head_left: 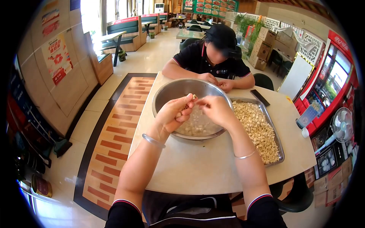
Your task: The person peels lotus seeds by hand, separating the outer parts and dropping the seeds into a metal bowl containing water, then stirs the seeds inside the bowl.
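Note:
Over the large steel bowl (161,93), my left hand (175,113) is closed around several small brownish pieces. One small piece (194,97) shows at its thumb and fingertip. My right hand (217,110) is beside it, fingers curled toward that piece and slightly blurred; what they pinch, if anything, I cannot make out. Pale bits (197,127) lie low in the bowl, apparently in cloudy liquid. Right of the bowl, a metal tray (282,150) is heaped with small cream-coloured chunks (255,131), whose kind I cannot tell.
Across the table (190,167) sits a person in a black cap (221,38), their hands (220,83) together behind the bowl. A dark phone (260,97) lies beyond the tray. A white cup (305,132) is at the right edge, near a fan (342,123) and red drinks fridge (338,41).

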The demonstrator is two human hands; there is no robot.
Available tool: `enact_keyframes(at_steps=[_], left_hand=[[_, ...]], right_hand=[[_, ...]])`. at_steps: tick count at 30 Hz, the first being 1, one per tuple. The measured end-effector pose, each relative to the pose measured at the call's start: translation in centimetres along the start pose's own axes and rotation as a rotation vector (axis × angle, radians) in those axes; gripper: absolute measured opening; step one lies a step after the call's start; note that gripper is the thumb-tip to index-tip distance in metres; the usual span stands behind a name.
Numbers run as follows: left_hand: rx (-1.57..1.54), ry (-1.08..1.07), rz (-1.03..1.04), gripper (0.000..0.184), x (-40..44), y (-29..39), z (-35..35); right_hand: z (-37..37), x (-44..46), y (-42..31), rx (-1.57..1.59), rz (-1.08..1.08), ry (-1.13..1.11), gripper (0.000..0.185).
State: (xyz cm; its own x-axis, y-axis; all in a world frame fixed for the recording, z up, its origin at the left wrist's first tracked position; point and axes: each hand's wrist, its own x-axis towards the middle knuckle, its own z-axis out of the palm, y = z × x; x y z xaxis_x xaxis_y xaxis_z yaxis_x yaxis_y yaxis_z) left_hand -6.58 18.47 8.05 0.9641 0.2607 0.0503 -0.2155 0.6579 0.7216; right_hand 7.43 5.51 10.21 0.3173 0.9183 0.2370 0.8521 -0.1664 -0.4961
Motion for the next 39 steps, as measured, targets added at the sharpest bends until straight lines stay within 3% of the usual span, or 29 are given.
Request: enact_keyframes(at_steps=[2,6,9,12,15,18,21,24,27,32,36,39], left_hand=[[0.022,0.013,0.002,0.02,-0.1,0.0,0.4],[0.076,0.013,0.025,0.021,0.2,-0.3,-0.3],[0.11,0.019,0.016,0.021,0.2,-0.2,-0.2],[0.097,0.021,-0.012,0.022,-0.1,-0.1,0.2],[0.07,-0.017,-0.027,0.023,-0.1,0.0,0.3],[0.066,-0.007,-0.02,0.024,-0.2,-0.1,0.5],[0.073,-0.011,-0.026,0.025,-0.3,0.1,0.4],[0.054,-0.009,-0.013,0.024,-0.1,0.0,0.2],[0.057,-0.003,-0.009,0.022,-0.1,-0.1,0.4],[0.218,0.002,0.011,0.021,-0.1,-0.3,0.5],[0.326,0.125,0.06,0.021,-0.3,-0.3,1.6],[0.328,0.091,0.03,0.021,-0.3,-0.1,1.4]], right_hand=[[-0.2,-0.9,-1.0,0.388,-0.009,0.337,0.018],[0.1,-1.6,-3.0,0.143,-0.226,0.504,0.015],[0.7,-1.1,-2.5,0.181,-0.244,0.573,0.013],[0.6,-0.8,-1.8,0.492,0.006,0.372,0.011],[2.0,1.2,2.4,0.101,-0.047,0.412,0.014],[2.4,1.3,4.4,-0.387,0.095,-0.263,0.017],[1.3,0.3,3.1,-0.191,-0.015,-0.376,0.017],[0.8,-0.2,2.2,0.023,-0.131,0.223,0.018],[-0.2,-1.4,-1.0,0.308,-0.184,0.37,0.017],[1.0,-1.5,-1.3,0.184,-0.282,0.543,0.017],[1.2,-1.6,-0.8,-0.026,-0.409,0.59,0.016],[0.9,-2.0,-1.2,0.159,-0.393,0.564,0.011]])
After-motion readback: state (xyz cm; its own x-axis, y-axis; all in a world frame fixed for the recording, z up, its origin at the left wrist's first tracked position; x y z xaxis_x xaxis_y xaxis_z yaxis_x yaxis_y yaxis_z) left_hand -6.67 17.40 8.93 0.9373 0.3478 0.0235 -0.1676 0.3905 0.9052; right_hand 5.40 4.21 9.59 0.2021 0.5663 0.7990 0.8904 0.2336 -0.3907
